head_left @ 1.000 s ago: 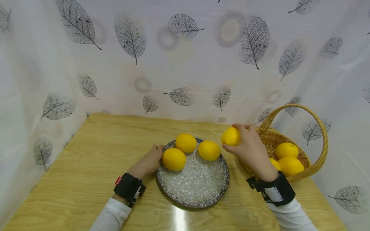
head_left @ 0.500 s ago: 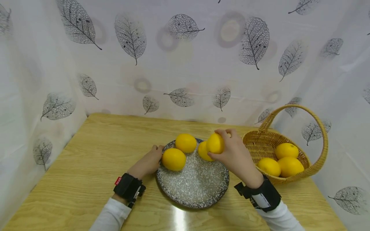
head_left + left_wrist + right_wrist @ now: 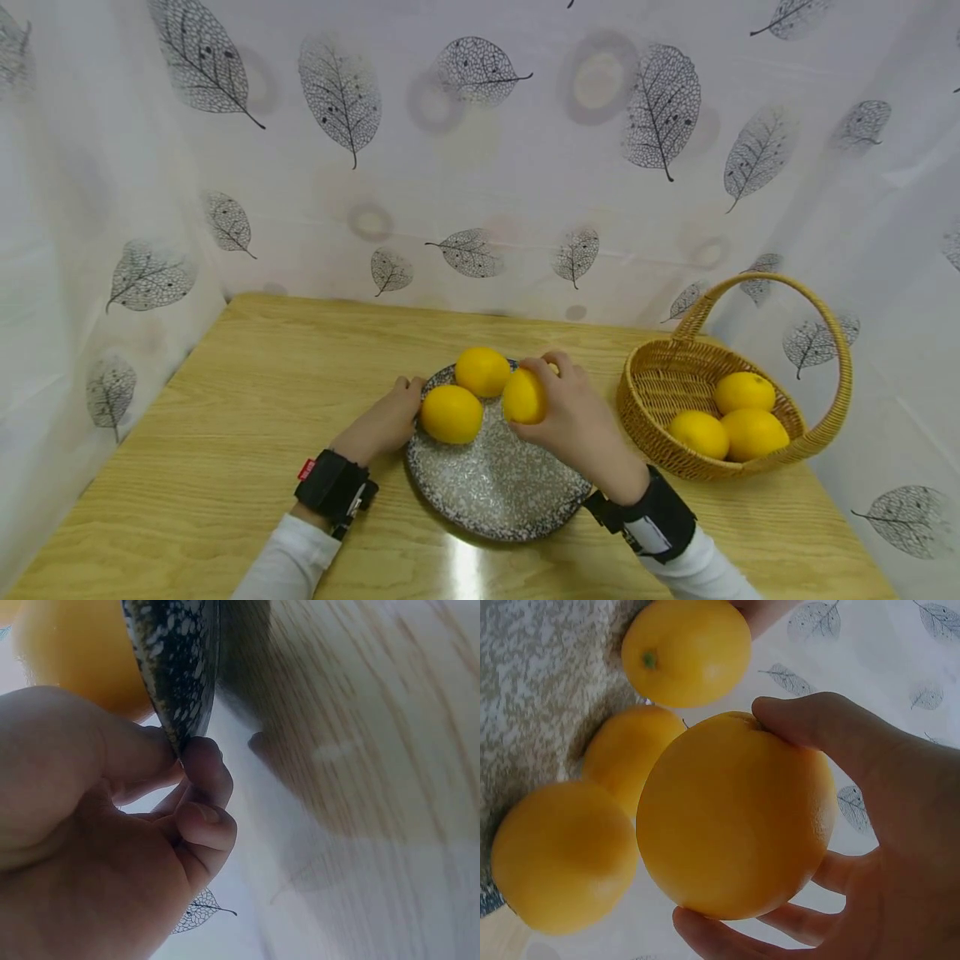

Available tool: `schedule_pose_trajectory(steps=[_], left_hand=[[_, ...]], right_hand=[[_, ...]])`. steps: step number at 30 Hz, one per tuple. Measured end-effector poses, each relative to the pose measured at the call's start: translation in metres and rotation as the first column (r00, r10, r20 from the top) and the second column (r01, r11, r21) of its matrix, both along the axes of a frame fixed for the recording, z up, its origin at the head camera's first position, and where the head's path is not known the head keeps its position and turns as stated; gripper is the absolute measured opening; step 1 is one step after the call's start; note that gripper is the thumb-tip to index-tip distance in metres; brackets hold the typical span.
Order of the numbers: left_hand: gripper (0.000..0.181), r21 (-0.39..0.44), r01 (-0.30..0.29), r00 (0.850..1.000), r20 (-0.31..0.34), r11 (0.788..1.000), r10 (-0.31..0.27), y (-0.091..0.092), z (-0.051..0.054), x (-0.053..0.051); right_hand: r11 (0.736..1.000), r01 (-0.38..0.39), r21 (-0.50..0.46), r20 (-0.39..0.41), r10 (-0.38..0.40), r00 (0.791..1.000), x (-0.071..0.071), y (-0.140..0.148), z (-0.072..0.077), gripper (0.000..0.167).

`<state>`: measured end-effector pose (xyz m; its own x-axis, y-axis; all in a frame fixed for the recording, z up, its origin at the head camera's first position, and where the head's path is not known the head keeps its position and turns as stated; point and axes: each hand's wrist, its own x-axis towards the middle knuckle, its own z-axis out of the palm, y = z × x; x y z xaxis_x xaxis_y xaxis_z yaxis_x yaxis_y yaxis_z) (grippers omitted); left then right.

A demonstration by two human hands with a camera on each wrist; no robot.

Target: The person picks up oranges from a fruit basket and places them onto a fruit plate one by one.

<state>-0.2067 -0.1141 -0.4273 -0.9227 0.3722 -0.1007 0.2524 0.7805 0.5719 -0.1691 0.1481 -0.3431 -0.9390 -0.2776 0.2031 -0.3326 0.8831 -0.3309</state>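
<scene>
On the table, a round speckled plate (image 3: 495, 492) with a dark rim bears several lemons. My left hand (image 3: 386, 421) pinches its left rim between thumb and curled fingers, as the left wrist view shows at the plate edge (image 3: 176, 667). Between the thumb and fingers of my right hand (image 3: 581, 425) is a lemon (image 3: 735, 817), held above the plate. Two lemons, one at the back (image 3: 482, 372) and one at the left (image 3: 452, 414), show plainly in the head view. A third lemon is hidden there by the right hand but appears in the right wrist view.
At the right stands a wicker basket (image 3: 637, 408) with a tall arched handle, holding three lemons (image 3: 756, 433). Wooden table (image 3: 247, 400) surrounds the plate. Behind and beside the table hangs a leaf-patterned curtain (image 3: 465, 167).
My right hand has carried its lemon leftward and down from near the basket to over the plate. The left hand and plate stay put.
</scene>
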Motion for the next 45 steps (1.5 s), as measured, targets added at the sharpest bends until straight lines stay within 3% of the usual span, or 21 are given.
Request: schedule_pose_trajectory(steps=[20, 35, 45], left_hand=[[0.051, -0.009, -0.001, 1.0, -0.009, 1.0, 0.001, 0.001, -0.003, -0.001], [0.051, -0.018, -0.004, 1.0, -0.005, 1.0, 0.004, 0.001, -0.003, -0.003], [0.049, -0.015, 0.001, 1.0, -0.014, 1.0, -0.002, 0.001, -0.002, -0.002]], right_hand=[[0.997, -0.059, 0.049, 0.025, 0.058, 0.998, 0.003, -0.02, -0.032, 0.073], [0.989, -0.129, 0.073, -0.06, 0.133, 0.989, -0.001, -0.018, -0.049, 0.07], [0.979, -0.134, 0.152, -0.075, 0.146, 0.986, -0.003, -0.018, -0.056, 0.071]])
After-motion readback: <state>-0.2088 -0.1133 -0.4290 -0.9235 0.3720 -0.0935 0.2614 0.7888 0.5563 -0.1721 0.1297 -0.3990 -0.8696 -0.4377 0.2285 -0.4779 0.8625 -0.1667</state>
